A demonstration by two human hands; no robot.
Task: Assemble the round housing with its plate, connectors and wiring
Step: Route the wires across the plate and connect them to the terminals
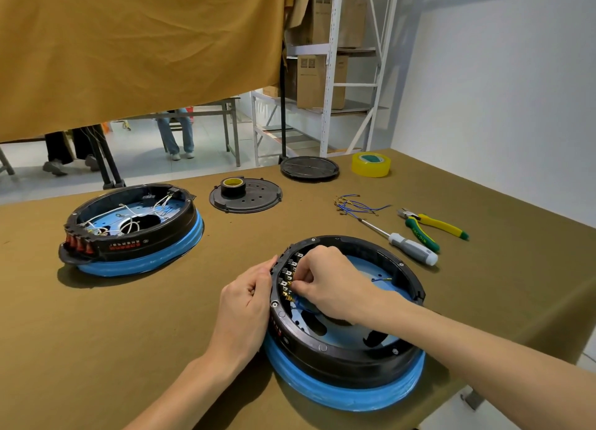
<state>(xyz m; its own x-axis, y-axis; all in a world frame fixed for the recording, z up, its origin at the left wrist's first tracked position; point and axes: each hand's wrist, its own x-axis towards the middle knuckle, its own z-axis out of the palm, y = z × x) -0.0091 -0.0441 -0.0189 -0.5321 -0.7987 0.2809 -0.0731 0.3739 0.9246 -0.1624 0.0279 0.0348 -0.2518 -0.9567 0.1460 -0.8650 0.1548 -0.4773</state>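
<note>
Roughly midway — right hand (pixel 325 284) pinching a connector (pixel 289 288) onto the housing (pixel 348 352) terminals, left hand (pixel 246 296) gripping the rim; spare blue wires (pixel 358 205) upper right unfitted.

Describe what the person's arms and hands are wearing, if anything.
Nothing shows on either: the left hand and right hand are bare, with no gloves, rings, watch or bands visible. Both forearms are uncovered to the frame edge; no sleeves appear.
</note>
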